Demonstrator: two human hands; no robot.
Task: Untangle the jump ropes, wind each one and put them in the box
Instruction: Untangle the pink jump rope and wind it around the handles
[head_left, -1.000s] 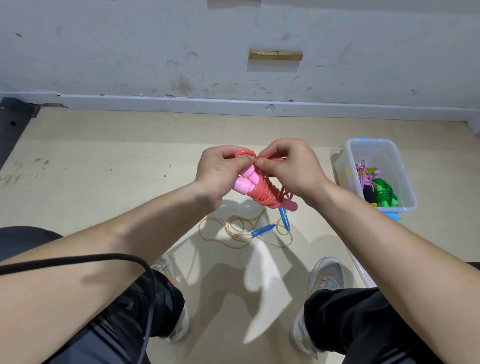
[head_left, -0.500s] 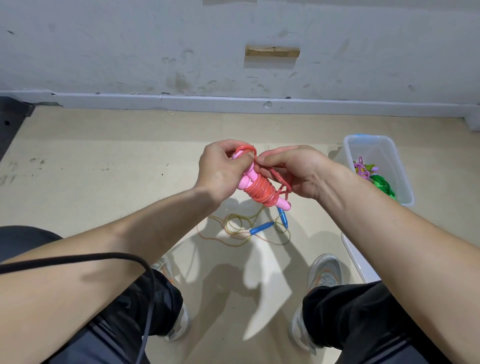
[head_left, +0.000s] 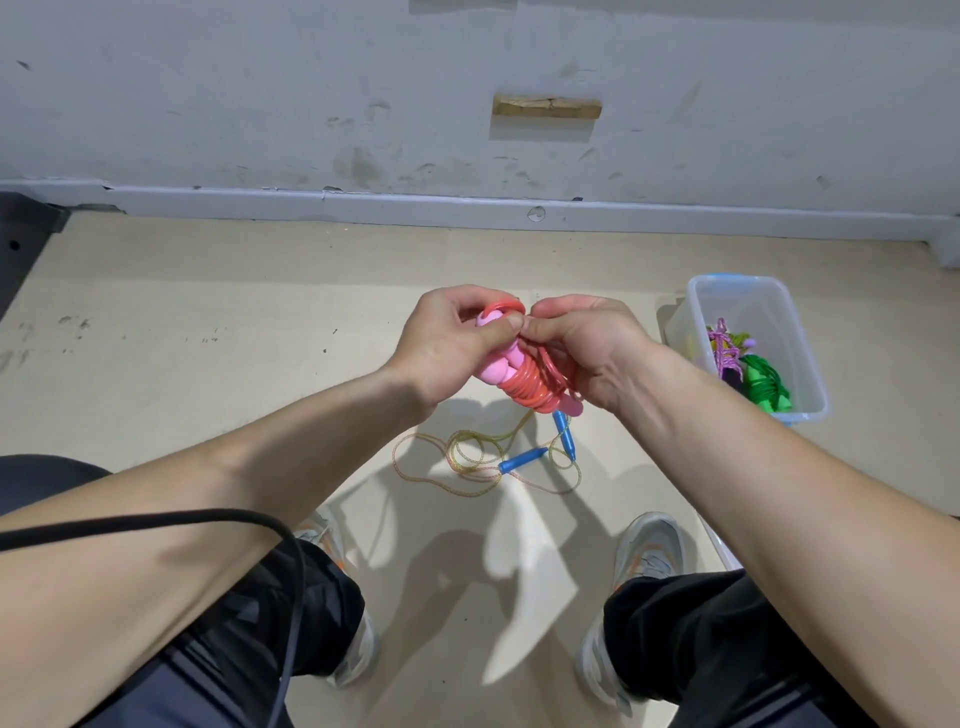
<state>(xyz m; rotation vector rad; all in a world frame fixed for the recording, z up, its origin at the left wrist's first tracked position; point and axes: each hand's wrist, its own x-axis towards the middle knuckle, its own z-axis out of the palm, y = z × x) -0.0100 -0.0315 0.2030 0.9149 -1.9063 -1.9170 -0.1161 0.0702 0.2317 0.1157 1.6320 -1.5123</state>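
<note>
- The box (head_left: 748, 306) sits well right of the bundle, nearer the right hand (head_left: 587, 353) (a green rope (head_left: 763, 384) already lies inside).
- The pink rope bundle (head_left: 524, 387) slants down-right; the left hand (head_left: 447, 343) grips its handles.
- The right hand pinches the last red turn.

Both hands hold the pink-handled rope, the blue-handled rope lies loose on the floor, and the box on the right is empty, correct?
No, the box is not empty: the head view shows a green rope and a purple rope in it. The left hand and right hand do hold the pink-handled rope, and the blue-handled rope lies loose on the floor.
</note>
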